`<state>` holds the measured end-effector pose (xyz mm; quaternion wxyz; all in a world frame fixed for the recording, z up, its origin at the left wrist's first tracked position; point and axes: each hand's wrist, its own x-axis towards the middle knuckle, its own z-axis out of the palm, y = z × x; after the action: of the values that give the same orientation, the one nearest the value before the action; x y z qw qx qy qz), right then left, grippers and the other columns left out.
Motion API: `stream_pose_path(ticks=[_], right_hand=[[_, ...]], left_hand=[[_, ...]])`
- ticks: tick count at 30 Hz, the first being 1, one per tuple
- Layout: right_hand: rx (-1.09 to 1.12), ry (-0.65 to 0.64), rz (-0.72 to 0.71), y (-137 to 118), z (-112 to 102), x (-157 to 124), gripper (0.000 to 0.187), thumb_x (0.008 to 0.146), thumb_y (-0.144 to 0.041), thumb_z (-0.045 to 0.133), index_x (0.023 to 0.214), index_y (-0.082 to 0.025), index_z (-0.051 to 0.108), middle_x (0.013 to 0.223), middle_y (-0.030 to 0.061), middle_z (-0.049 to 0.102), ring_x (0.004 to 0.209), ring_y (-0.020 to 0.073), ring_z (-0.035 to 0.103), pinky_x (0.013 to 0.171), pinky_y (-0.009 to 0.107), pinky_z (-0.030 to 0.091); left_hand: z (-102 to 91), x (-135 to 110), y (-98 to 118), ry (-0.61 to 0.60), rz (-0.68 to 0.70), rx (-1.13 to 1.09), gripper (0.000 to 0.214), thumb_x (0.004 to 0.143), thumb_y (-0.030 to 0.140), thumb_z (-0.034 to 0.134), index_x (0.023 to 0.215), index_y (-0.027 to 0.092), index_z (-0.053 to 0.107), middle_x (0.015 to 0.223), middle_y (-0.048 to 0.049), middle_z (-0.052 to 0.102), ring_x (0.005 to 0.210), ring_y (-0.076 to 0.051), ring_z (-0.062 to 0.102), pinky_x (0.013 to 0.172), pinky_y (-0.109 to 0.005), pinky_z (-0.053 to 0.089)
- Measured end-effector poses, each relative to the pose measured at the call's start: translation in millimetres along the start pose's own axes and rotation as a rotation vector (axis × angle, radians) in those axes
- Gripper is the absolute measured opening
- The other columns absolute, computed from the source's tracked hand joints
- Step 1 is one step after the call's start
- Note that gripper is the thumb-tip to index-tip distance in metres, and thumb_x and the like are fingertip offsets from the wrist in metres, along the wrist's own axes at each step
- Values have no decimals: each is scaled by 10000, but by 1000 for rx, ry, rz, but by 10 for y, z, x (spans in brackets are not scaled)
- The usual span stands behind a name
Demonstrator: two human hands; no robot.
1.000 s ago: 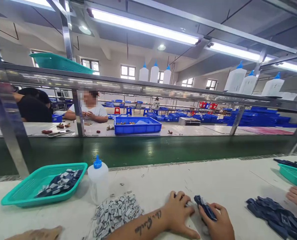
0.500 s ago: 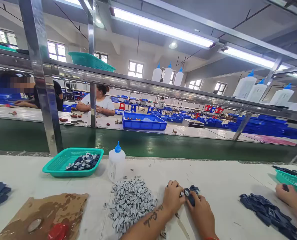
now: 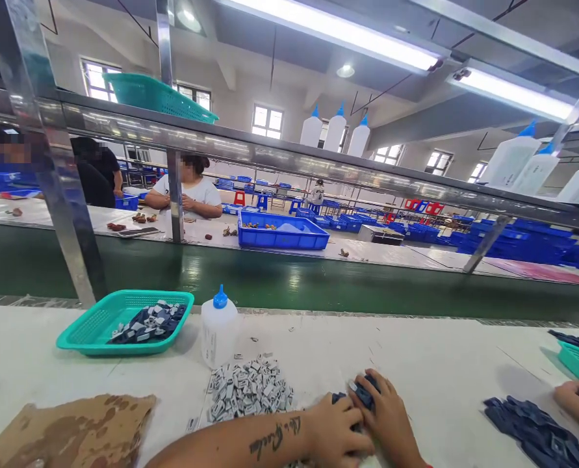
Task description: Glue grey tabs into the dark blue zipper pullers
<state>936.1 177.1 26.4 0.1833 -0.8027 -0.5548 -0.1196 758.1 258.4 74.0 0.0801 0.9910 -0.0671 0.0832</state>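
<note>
From where I stand, two-handed handling appears in progress, the right hand [image 3: 392,417] gripping a dark piece [image 3: 366,395] at the wearer's one o'clock, the left hand [image 3: 336,430] curled alongside, grip indeterminable, the next move likely requiring steady, close control.

The piece [image 3: 366,394] in the grip is dark navy, the clips [image 3: 250,391] pale grey, the table [image 3: 318,344] off-white. The basket [image 3: 118,350] beside the bottle [image 3: 219,335] is teal; the bottle, milky white, wears a bright blue cap [image 3: 219,299]. Darker blotches pattern the brown cardboard [image 3: 75,426].
</note>
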Motion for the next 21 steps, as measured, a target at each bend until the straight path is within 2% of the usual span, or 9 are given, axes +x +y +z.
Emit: stream_pose_path(ticks=[3,6,10,12,14,17,21], right_hand=[[37,31,-4,12,68,-149,331,745,-338,528,1033,-249,665,1176,108,582,1061,299,536,839,424,482],[107,58,-7,70,77,-264,333,707,-259,542,1014,-244,671,1165,97,597,1102,300,520,914,425,448],[258,84,29,65,41,-277,253,735,-357,534,904,-252,691,1132,77,629,1078,279,553,888,386,462],[349,108,71,20,-2,-249,285,741,-454,520,856,-256,690,1103,72,642,1040,266,574,869,369,465],[444,148,145,-21,-68,-215,363,734,-560,504,807,-253,683,1069,71,650,1019,257,579,843,347,466],[587,242,339,-30,-194,-154,455,688,-653,528,764,-225,662,992,80,659,977,248,582,786,308,467],[813,378,673,12,-307,-59,440,675,-598,623,736,-162,623,740,43,641,763,196,598,653,285,474]], left_hand=[[145,34,50,55,-82,-21,231,836,301,482,1027,207,570,1010,-68,584,982,-268,538,685,-395,491],[222,31,102,120,-184,-85,237,815,312,541,1020,195,565,992,-58,584,978,-244,536,727,-399,491],[201,39,158,241,-424,-210,268,801,357,581,1007,186,571,1010,-71,588,989,-236,537,769,-404,493],[171,81,176,302,-528,-285,260,804,361,586,990,181,581,1025,-75,587,991,-234,541,767,-401,498],[138,145,190,365,-587,-374,251,801,360,598,976,180,593,1046,-74,588,1000,-233,541,784,-409,495],[70,265,198,491,-677,-544,196,806,334,605,930,182,614,1049,-66,600,988,-217,549,832,-422,478],[-100,446,117,731,-946,-860,179,835,321,572,917,167,615,1041,-59,612,951,-205,572,856,-432,470]])
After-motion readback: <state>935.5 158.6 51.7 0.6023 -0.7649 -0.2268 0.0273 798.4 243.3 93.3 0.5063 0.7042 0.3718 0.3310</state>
